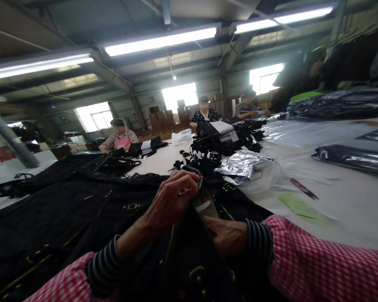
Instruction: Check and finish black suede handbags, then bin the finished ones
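The black garment [190, 251] is spread before you on the white table [349, 220], partly lifted. Your left hand [168, 199] grips its raised edge; your right hand [225, 235] is half hidden behind the cloth, its grip impossible to tell. Snips [304, 188] lie near green slips [302, 209] rightward.

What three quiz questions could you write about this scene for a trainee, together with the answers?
1. Which has its fingers mostly hidden behind the raised black fabric: the left hand or the right hand?
2. True or false: the snips lie on the white table.
3. The slips beside the snips are: a) blue, b) light green, c) orange.

Key: 1. The right hand. 2. True. 3. b.
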### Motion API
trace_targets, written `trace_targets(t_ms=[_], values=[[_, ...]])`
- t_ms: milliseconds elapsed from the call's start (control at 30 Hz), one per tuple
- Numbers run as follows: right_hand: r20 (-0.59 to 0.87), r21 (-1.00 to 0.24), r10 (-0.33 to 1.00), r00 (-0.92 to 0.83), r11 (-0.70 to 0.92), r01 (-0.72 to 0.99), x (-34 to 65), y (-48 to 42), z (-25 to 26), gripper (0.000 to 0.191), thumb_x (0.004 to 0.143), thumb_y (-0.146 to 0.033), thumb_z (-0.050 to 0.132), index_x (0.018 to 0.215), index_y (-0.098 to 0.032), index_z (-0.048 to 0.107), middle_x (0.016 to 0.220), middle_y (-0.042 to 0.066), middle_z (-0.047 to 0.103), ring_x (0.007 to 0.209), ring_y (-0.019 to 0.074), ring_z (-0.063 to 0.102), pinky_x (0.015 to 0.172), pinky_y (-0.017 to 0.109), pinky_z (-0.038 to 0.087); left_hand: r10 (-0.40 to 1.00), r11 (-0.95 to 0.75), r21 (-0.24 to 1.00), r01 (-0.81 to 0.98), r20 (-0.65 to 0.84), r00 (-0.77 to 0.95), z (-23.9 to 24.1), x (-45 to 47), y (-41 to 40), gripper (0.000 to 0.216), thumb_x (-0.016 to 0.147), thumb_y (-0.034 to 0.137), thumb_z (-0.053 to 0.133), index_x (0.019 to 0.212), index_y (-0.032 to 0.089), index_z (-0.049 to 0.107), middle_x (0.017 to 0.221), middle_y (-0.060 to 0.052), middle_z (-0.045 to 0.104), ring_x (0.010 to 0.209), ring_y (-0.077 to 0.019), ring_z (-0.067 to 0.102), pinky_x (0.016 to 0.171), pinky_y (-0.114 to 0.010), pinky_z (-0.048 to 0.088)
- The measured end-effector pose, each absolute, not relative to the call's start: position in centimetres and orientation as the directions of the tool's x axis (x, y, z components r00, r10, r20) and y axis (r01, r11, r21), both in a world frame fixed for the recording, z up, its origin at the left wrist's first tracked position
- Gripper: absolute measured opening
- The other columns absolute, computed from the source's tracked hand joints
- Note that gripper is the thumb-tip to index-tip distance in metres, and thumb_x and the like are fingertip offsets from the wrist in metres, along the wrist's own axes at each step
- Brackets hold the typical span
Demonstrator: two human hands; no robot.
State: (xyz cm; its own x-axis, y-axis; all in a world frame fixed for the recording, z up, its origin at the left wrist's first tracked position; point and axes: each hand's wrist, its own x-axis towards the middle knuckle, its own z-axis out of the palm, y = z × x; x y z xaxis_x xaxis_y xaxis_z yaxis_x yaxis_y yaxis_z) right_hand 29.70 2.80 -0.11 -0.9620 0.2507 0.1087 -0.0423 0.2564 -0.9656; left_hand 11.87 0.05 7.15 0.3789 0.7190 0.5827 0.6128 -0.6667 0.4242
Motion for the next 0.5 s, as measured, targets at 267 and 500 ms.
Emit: trace_targets(t_ms=[267,500], values=[[0.056,-0.897,0.698,-0.714,0.349,0.271,37.2,7.1,2.0,0.024,0.086,-0.034,0.064,0.088,-0.012,0.072,0.076,0.003,0.066,0.073,0.0168,0.061,0.064,0.026,0.046,0.833,-0.552,0.146,0.821,0.128,0.538,-0.7,9.9,0.8,0.039,0.104,0.037,0.047,0.144,0.041,0.052,0.162,-0.001,0.038,0.148,-0.0282,0.032,0.119,-0.058,0.027],[0.309,-0.51,0.796,-0.521,0.601,0.616,35.6,12.9,1.6,0.021,0.087,-0.033,0.063,0.095,-0.016,0.073,0.093,0.006,0.072,0.089,0.0209,0.064,0.079,0.031,0.043,0.938,-0.336,0.252,0.908,0.181,0.297,4.9,11.2,6.7,0.049,0.104,0.051,0.037,0.091,0.023,0.075,0.108,-0.005,0.073,0.109,-0.0244,0.061,0.098,-0.036,0.045]])
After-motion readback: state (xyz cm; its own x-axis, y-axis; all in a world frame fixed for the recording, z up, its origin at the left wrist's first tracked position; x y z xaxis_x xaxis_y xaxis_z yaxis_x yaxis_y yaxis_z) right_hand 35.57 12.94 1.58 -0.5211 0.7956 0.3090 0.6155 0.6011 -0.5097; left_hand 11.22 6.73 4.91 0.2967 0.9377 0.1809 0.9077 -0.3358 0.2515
